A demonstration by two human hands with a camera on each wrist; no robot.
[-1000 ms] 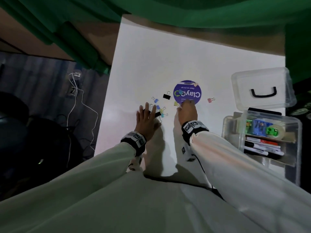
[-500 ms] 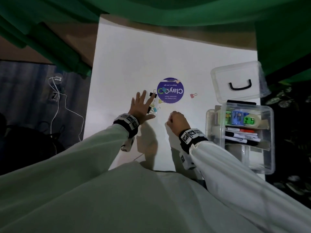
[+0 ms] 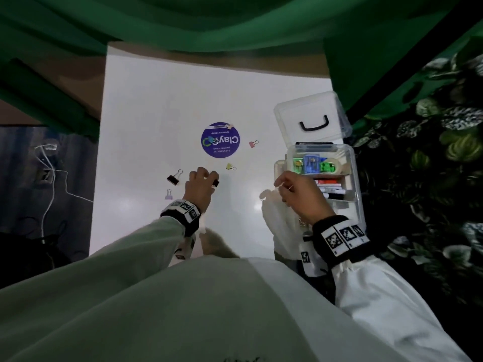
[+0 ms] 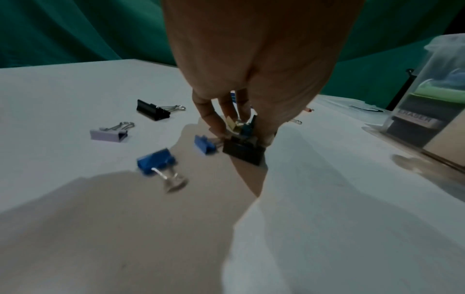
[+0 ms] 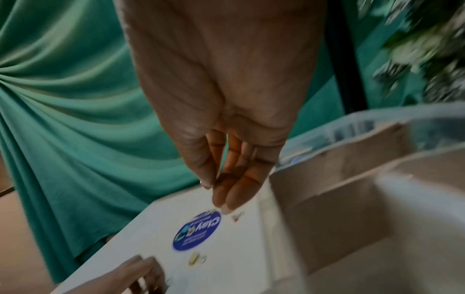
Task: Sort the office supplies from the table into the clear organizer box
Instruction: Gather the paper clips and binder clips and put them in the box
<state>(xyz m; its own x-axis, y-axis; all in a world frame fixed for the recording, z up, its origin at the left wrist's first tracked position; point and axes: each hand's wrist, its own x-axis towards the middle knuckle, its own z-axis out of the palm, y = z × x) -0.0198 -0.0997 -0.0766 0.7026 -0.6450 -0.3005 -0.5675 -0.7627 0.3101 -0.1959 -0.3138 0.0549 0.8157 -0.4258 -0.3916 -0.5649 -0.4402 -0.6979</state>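
My left hand [image 3: 209,177] is curled over a bunch of binder clips [image 4: 242,153] on the white table, gripping a black, a blue and a yellow one. Two blue clips [image 4: 156,163] lie just beside it. A black clip [image 3: 173,177], a lilac clip [image 3: 168,195], a yellow clip [image 3: 230,167] and a pink clip [image 3: 253,144] lie loose. My right hand [image 3: 278,185] hovers at the left wall of the clear organizer box [image 3: 352,205]. Its thumb and forefinger pinch something small [image 5: 221,178], too blurred to make out.
The box's lid [image 3: 311,121] stands open behind it, and markers, tape and small coloured items fill its trays. A round blue sticker [image 3: 220,140] is on the table. Green cloth hangs at the back, a plant is on the right, and cables lie on the floor to the left.
My left hand went from flat on the clips to curled around them. My right hand rose from the table as a fist and moved right to the box.
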